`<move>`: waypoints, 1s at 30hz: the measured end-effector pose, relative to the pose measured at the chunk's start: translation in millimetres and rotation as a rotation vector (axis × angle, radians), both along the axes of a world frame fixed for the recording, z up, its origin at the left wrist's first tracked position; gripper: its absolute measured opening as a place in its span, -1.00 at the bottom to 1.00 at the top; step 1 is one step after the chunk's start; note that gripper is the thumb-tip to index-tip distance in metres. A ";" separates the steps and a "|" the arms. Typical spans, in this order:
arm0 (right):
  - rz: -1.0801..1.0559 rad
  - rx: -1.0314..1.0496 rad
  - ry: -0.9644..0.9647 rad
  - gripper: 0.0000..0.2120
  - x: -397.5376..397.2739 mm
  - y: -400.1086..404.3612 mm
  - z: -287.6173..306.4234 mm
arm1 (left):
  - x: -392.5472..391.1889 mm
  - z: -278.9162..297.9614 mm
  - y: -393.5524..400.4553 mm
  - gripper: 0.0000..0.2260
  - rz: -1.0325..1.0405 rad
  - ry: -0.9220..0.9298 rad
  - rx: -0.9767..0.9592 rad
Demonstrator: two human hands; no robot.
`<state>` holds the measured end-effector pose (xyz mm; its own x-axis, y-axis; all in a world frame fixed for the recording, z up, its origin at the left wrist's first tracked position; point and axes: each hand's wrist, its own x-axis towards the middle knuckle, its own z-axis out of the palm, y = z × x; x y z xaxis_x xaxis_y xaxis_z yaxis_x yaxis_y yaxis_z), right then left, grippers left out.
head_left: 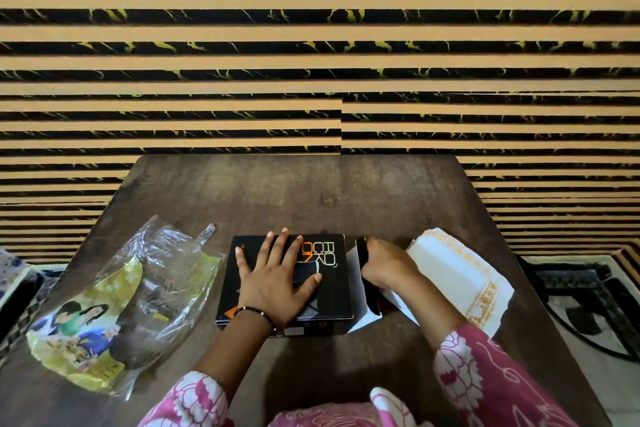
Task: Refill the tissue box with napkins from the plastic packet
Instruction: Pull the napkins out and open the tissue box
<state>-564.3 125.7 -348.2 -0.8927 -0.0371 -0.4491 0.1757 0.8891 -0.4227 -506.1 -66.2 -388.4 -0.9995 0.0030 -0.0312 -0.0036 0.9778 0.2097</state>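
Observation:
A black tissue box (332, 274) with orange and white lettering lies flat at the middle of the table. My left hand (273, 274) rests on its top, palm down, fingers spread. The box's right end flap (363, 288) stands open, white inside. My right hand (384, 263) is at that open end, its fingers curled on the flap's edge. A stack of white napkins (460, 274) with a gold border lies just right of the box, partly under my right forearm. The emptied clear and yellow plastic packet (114, 305) lies crumpled at the left.
The dark wooden table (311, 191) stands against a wall with black and tan stripes. Patterned floor covering (585, 305) shows past the right edge. My pink floral sleeves (485, 371) are at the bottom.

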 end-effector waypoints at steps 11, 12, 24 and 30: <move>0.455 0.162 0.382 -0.55 22.1 5.8 -5.8 | -0.2 -1.2 1.4 -0.28 0.018 0.020 -0.002; 0.440 0.192 0.384 -0.57 22.1 10.6 -6.5 | -0.5 -1.0 1.1 -0.28 0.018 0.016 -0.005; 0.273 -0.230 0.081 -0.68 45.4 20.7 -16.5 | -10.1 -0.1 -9.1 -0.30 0.032 0.011 0.014; 0.209 -0.239 0.043 -0.79 62.6 37.0 -18.4 | -10.3 -1.2 -9.5 -0.31 0.043 0.025 0.012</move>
